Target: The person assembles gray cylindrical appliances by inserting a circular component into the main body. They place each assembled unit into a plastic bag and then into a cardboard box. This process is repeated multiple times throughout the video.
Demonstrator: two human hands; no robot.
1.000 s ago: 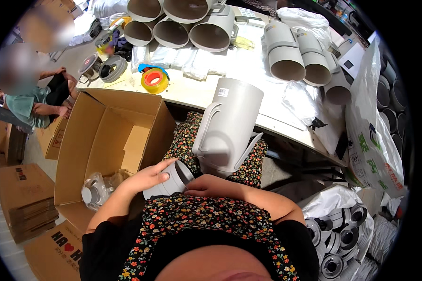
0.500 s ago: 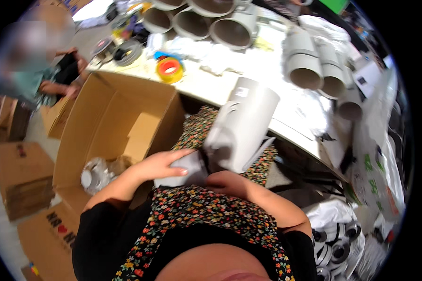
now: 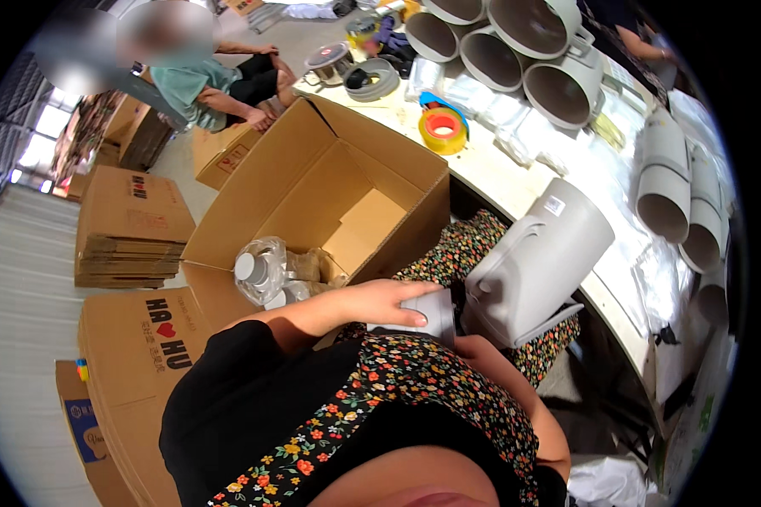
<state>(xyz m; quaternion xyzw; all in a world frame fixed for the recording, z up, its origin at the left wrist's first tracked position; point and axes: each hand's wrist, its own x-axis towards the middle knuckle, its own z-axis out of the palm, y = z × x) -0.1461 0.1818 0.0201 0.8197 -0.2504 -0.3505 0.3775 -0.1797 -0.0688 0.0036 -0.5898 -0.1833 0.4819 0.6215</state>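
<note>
Across my lap, on the floral apron (image 3: 452, 253), lies a large light-grey pitcher (image 3: 550, 253) with a side handle, tilted away from me. Close to my body is a smaller light-grey plastic piece (image 3: 438, 313). My left hand (image 3: 389, 302) is closed over that piece, thumb and fingers on its surface. Just right of it, my right hand (image 3: 480, 353) is curled low beside the pitcher's near end. Its fingertips, and whatever they grip, are hidden behind the apron and the piece.
An open carton (image 3: 313, 144) with bagged grey items (image 3: 262, 270) stands left. The white table (image 3: 613, 291) bears stacked pitchers (image 3: 490, 59) and a tape roll (image 3: 441, 133). Flattened cartons (image 3: 131, 245) are stacked farther left. A person (image 3: 199, 93) sits beyond the carton.
The view has swung left, so everything sits farther right in the picture. Both hands keep their places at the grey piece; my right hand's fingers show less.
</note>
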